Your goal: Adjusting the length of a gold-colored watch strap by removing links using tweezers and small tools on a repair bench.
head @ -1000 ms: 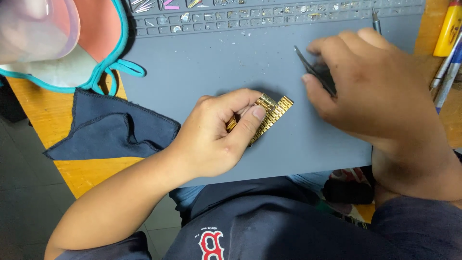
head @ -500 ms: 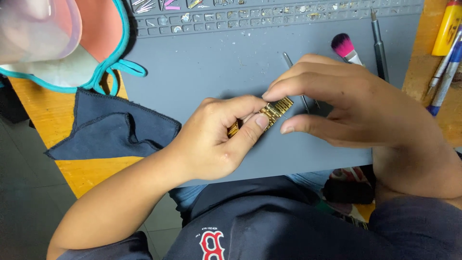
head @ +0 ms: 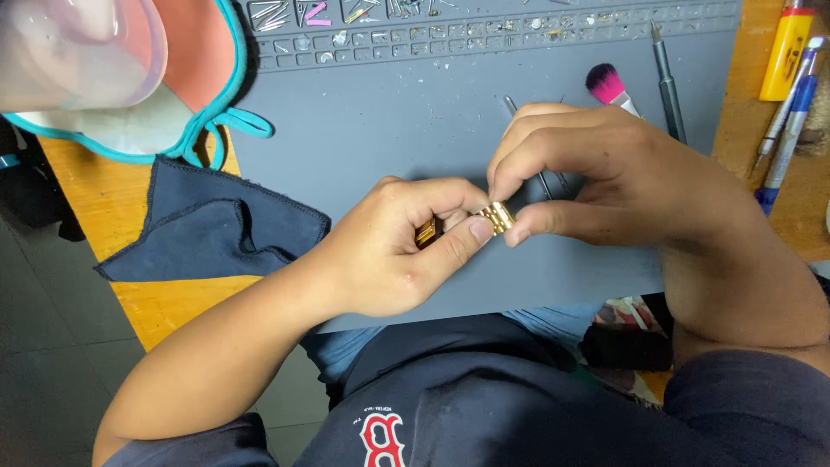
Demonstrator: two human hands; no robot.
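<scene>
Here, left hand (head: 393,251) curled, pinching gold watch band (head: 494,216); right hand (head: 605,177) arched over, fingertips pinching its end

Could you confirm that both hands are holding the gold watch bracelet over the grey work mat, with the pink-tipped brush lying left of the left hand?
Not quite: in the head view the pink-tipped brush lies on the mat's far right part, beyond the right hand, not left of the left hand. The rest holds: both hands pinch the gold watch bracelet over the grey work mat.

Right hand (head: 605,182) now pinches the gold band (head: 494,216) (tweezers dropped).
</scene>
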